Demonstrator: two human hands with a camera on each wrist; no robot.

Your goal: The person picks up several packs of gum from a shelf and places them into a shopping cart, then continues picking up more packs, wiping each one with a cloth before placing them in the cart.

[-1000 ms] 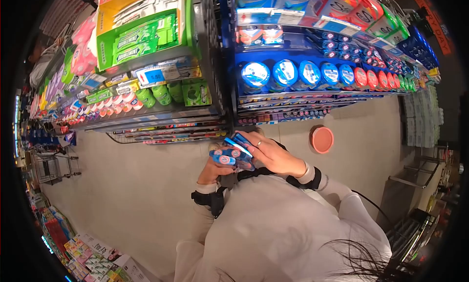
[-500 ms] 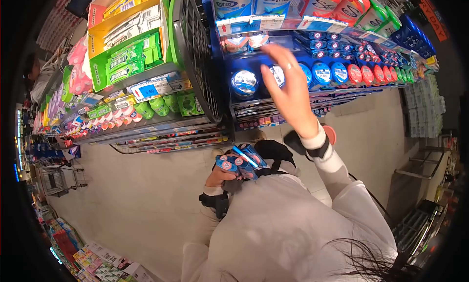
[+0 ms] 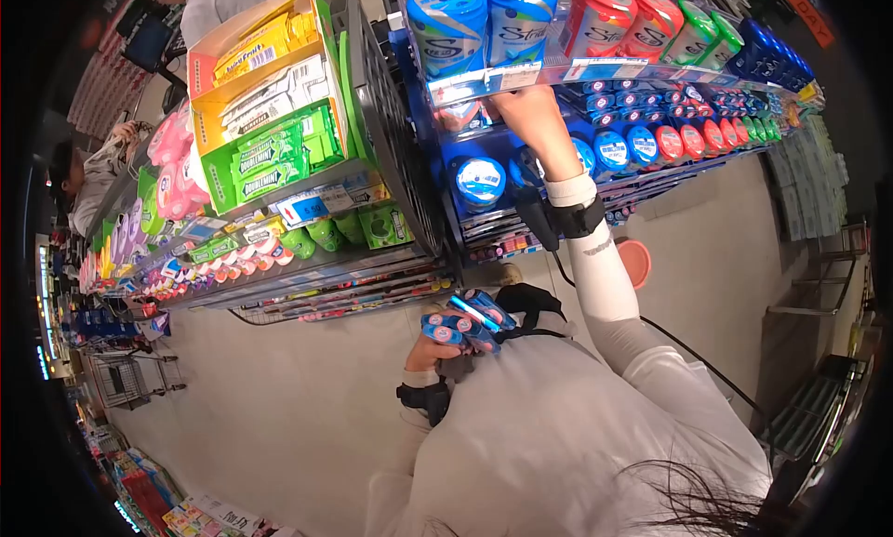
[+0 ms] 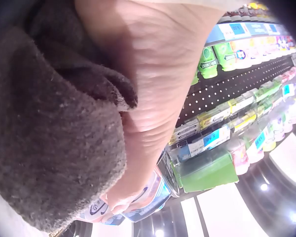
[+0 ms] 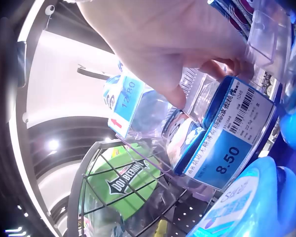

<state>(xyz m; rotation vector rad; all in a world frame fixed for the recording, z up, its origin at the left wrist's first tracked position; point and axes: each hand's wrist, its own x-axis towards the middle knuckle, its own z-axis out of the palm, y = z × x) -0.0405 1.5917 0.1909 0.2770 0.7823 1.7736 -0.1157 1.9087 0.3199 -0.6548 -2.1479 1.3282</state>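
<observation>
To the far left, well apart from both hands, green Doublemint gum packs [image 3: 267, 162] lie in their display box [image 3: 202, 67]. Nearer to the body, the left hand [image 3: 425, 355] is closed firmly around several blue packs [image 3: 474, 335]. Round pink marks show on the ends of the packs toward this hand, and their length runs from it to the right and across the front of the shirt [image 3: 558, 425]. A dark grey fuzzy cloth [image 4: 59, 143] is close to this wrist; I cannot tell what it is.

The important relation is on the shelf: a pink-and-white pack [image 3: 458, 117] stands just to the left of the right hand [image 3: 532, 114], in the clear tray, behind the 8.50 price label [image 5: 232, 136]. The right hand is much the nearer one; the left hand is well apart and lower. The long axis of this pack is not clear to me.

The right arm is stretched forward, with the hand under the upper ledge. Its fingers bend inside the tray, but I cannot tell whether they grip something. Just above it stand blue Stride bottles [image 3: 521, 21]; below it is a round blue-and-white lid [image 3: 481, 181], and further right, red lids [image 3: 689, 141].
</observation>
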